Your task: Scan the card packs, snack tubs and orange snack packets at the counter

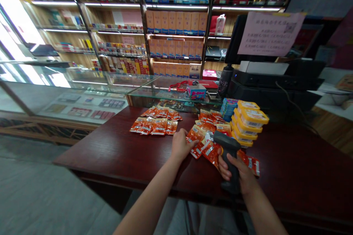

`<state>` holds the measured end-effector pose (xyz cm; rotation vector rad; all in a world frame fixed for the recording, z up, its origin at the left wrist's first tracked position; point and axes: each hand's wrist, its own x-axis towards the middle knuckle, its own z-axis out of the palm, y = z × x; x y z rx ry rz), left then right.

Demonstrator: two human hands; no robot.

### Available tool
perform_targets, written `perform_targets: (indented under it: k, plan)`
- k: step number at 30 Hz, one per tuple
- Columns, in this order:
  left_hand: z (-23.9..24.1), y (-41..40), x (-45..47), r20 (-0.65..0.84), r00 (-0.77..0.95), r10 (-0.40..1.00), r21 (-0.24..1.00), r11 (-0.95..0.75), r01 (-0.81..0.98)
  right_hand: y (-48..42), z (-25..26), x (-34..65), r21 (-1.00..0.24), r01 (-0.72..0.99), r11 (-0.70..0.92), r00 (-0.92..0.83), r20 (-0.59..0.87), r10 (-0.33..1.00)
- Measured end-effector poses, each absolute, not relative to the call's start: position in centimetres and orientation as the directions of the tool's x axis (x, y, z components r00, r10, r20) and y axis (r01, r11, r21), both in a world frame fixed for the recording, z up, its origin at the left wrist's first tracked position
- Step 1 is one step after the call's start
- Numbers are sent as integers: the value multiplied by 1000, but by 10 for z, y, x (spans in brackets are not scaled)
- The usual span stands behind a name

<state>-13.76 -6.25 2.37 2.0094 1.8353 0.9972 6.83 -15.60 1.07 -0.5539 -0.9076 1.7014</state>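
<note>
My right hand (242,170) is wrapped round the handle of a dark grey barcode scanner (228,142), its head tilted toward the packets at the left. Between the thumb and fingers of my left hand (182,145) is the edge of an orange snack packet (196,133), its pale printed end facing up. More packets (211,152) lie in a loose heap under and around the scanner. Left of my left hand, several similar packets (159,126) are laid out in overlapping rows on the dark red-brown table (132,158).
Yellow tubs (249,121) stand stacked behind the scanner, beside blue packs (228,108). A glass counter (154,90) holding a colourful small box (196,91) borders the table's back. A monitor with a pink notice (268,33) stands at the right. Shelves of boxes (176,22) line the wall.
</note>
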Motion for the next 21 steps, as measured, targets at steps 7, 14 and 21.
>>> perform_targets:
  k: [7, 14, 21]
  plan:
    - [18, -57, -138, 246, -144, 958, 967, -234, 97, -161, 19, 64, -809, -574, -127, -265, 37, 963]
    - [16, -58, -138, 181, -84, 980, 971, -192, -145, -169, 43, 48, -959, -274, -72, -109, -43, 993]
    - [17, -61, -137, 237, -39, 971, 962, -240, -130, -179, 64, 24, -996, -90, 21, 6, 21, 1000]
